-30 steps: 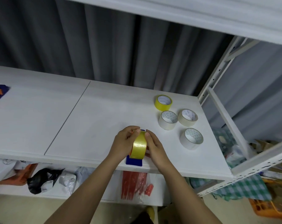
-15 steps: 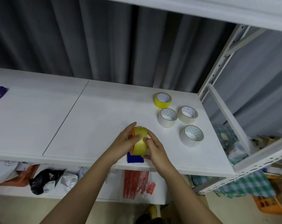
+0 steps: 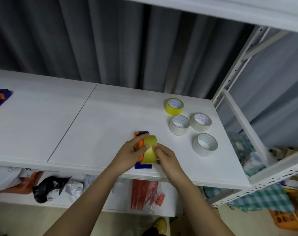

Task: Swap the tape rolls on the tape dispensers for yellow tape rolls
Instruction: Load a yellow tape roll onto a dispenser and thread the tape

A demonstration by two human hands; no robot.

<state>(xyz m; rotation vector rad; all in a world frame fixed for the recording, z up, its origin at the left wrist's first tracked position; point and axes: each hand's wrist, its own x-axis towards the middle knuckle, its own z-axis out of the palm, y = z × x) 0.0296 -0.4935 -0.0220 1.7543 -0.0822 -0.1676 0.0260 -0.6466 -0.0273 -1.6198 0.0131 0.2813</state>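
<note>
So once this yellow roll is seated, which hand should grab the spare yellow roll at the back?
Probably the right hand: the spare yellow roll lies on its side of the dispenser, so the left hand would reach across.

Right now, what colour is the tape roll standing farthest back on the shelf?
Yellow: the farthest tape roll, clearest in the head view.

There is one view only, from the head camera. It looks forward and down on the white shelf (image 3: 97,126) from above its front edge, near it, facing the grey curtain (image 3: 110,45) behind the shelf.
</note>
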